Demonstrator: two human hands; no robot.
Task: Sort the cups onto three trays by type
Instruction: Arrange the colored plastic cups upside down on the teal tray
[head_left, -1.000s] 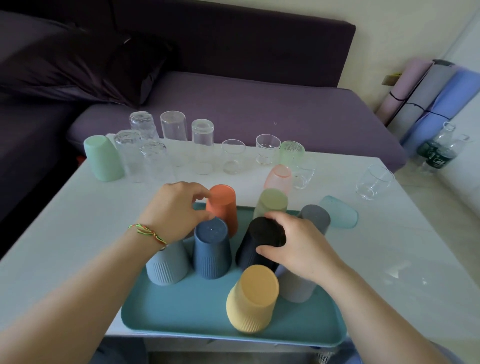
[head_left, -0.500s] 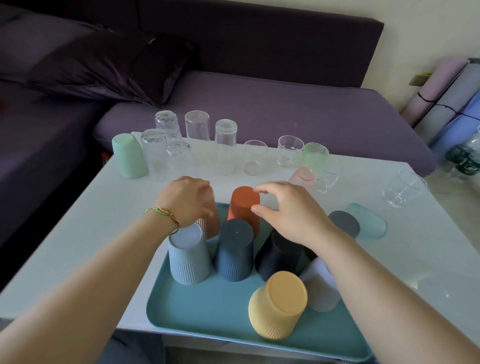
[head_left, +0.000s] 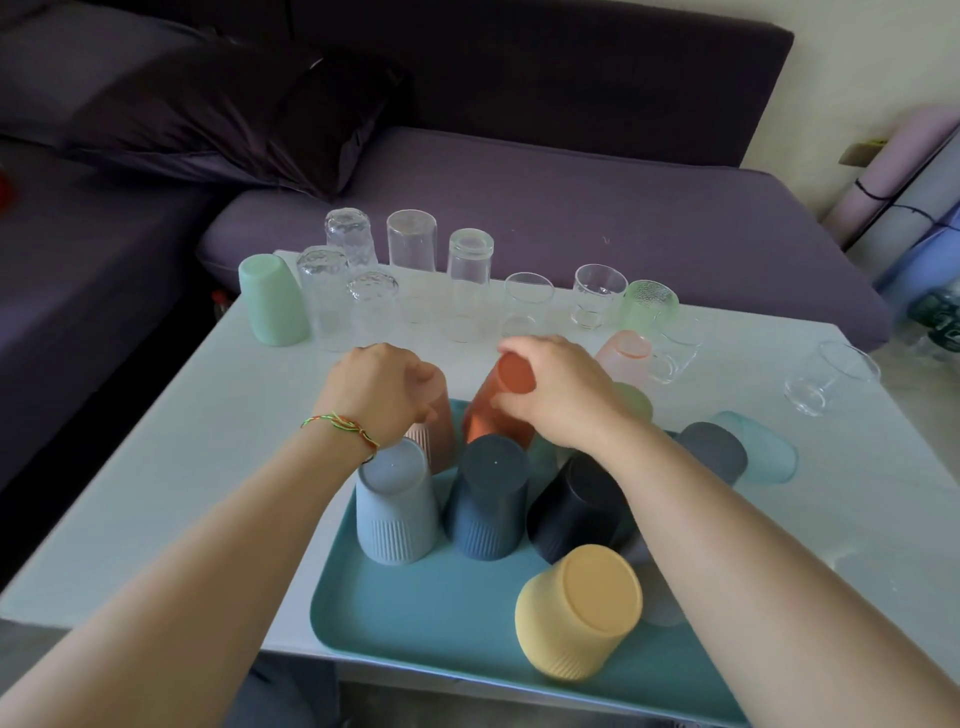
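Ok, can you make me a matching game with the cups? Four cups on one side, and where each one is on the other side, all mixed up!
Cups:
1. yellow ribbed plastic cup
2. orange ribbed plastic cup
3. dusty-pink ribbed plastic cup
4. mint-green smooth plastic cup

Places:
A. gripped by the right hand
B. on the white table, far left, off the teal tray
C. gripped by the left hand
D. bottom up at the near end of the tray

Pairs: 1-D, 2-A, 3-C, 4-B.
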